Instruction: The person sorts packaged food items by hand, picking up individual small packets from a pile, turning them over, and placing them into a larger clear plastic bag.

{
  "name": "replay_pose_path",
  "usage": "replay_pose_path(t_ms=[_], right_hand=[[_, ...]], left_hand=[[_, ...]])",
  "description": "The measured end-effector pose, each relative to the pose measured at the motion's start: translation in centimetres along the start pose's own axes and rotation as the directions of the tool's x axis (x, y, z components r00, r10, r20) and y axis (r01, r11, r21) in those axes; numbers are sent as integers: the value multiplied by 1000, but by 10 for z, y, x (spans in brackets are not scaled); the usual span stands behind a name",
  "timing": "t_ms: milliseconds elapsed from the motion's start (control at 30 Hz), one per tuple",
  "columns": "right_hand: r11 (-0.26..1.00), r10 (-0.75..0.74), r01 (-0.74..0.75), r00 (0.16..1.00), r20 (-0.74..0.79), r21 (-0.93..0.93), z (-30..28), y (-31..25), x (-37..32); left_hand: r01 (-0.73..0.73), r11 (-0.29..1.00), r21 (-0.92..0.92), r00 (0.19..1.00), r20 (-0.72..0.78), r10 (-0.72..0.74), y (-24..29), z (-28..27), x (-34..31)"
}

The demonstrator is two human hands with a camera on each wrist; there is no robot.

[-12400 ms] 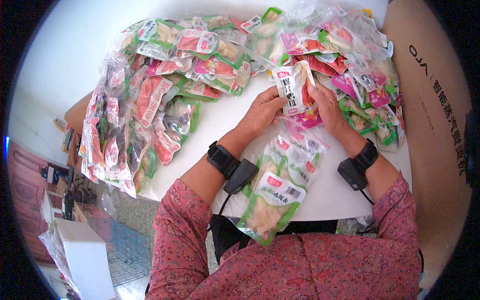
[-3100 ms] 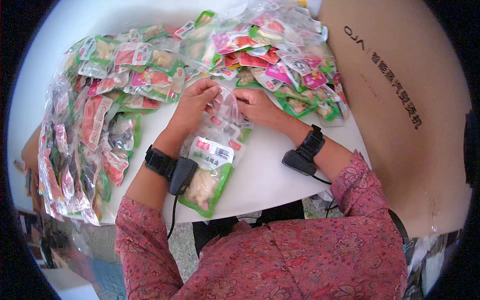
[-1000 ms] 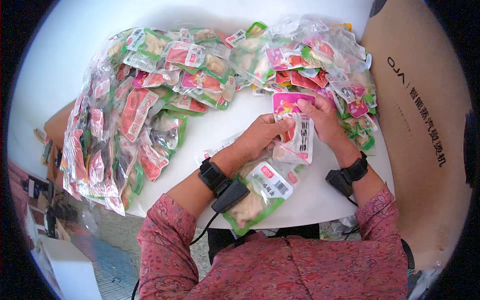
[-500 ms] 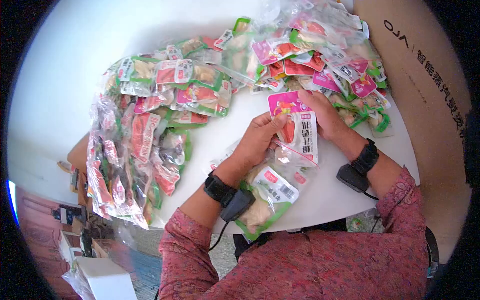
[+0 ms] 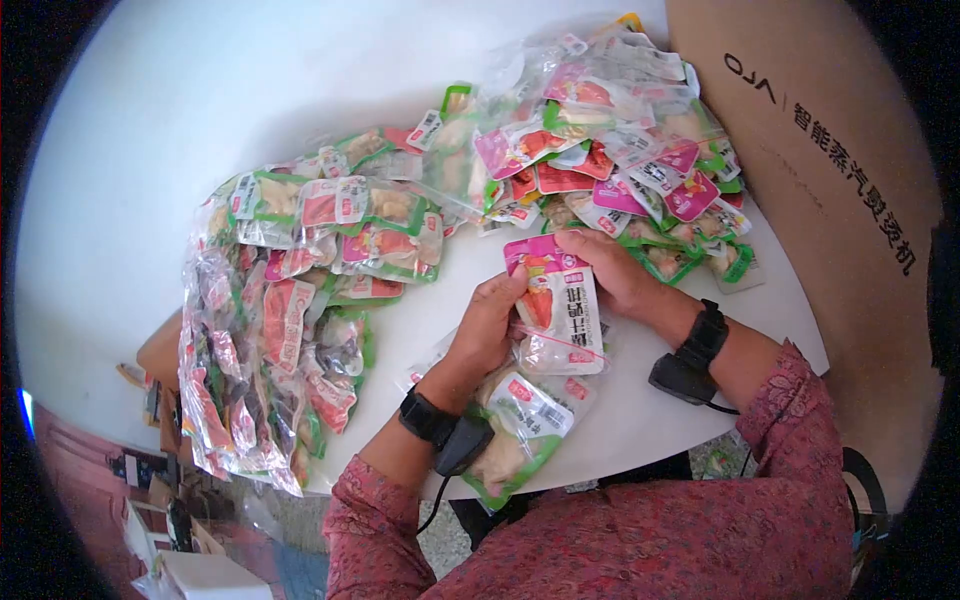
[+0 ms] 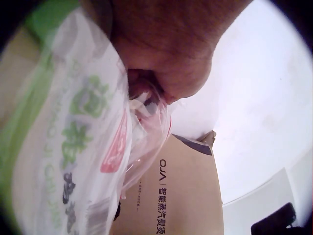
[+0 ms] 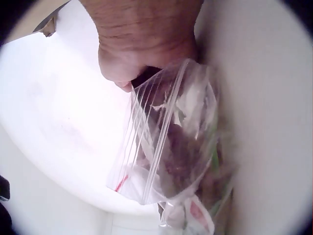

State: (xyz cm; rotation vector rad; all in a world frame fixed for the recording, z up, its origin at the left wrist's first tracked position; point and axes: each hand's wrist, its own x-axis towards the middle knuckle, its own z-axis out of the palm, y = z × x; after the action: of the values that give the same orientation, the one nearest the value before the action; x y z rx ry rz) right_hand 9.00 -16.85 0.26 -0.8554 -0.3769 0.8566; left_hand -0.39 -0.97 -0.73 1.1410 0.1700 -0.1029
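A packet with a magenta top and a white lower part [image 5: 576,309] stands upright between the two hands in the head view, its lower part inside a clear zip bag [image 7: 161,132] with a red line at its mouth. The left hand [image 5: 487,325] grips the packet and the bag's mouth at the left side. The right hand [image 5: 615,270] pinches the packet's upper right edge. Below them lies a green-edged packet [image 5: 530,408] in the clear bag, close to the left wrist. In the left wrist view, the left hand's fingertips [image 6: 168,95] are mostly hidden.
A heap of bagged packets [image 5: 285,315] covers the table's left side, and another heap [image 5: 610,150] lies beyond the right hand. A large cardboard box [image 5: 800,180] stands along the right. The white table's [image 5: 690,425] curved front edge is near the body.
Since the earliest frame, a packet has gone from the hands and a magenta-topped one is now held at the bag's mouth. Over the last half second, the grip looks the same while the view has shifted.
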Motion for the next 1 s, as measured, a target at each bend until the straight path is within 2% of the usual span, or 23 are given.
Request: replay_pose_path(t_ms=[67,133,200,267,367,433,500,633,733,833,900,933,1000], right_hand=[[1000,3,-3,1000,-27,19,-1,3,2],[997,-28,26,999,-25,-68,-3,3,3],[989,-64,57,997,-48,-135,-9,6,7],[982,-98,91,995,-35,-167,-12,6,8],[982,-111,100,992,-62,-160,-4,4,4],[983,-120,106,989,-89,-153,-2,3,3],[986,-84,80,996,-18,-144,-3,2,2],[984,-55,53,998,-9,-171,-7,1,3],[986,-28,32,999,31,-166,-8,0,2],[985,2,2,1000,26,-171,-9,1,3],[954,-43,34,999,-25,-297,-12,4,6],[955,-27,25,1000,-3,-296,-10,5,7],[942,-90,59,993,-80,-332,-6,6,4]], left_hand=[[16,1000,-13,1000,7,-16,-1,1,2],[22,999,-37,1000,1,-22,5,11,-2],[-96,995,-6,993,-65,95,6,22,-3],[-140,989,-44,990,-27,139,4,16,0],[-132,991,24,991,21,131,6,10,-1],[-137,990,-26,991,0,137,8,15,-4],[-135,988,-75,991,-17,134,7,18,-2],[-134,976,-174,990,-59,126,8,22,-3],[-133,965,-227,989,37,145,5,13,0],[-125,974,-190,989,53,137,3,8,0],[-116,982,-147,992,30,122,-1,3,4],[-101,990,-103,995,9,102,1,4,4],[-155,979,-130,988,-1,157,0,7,2]])
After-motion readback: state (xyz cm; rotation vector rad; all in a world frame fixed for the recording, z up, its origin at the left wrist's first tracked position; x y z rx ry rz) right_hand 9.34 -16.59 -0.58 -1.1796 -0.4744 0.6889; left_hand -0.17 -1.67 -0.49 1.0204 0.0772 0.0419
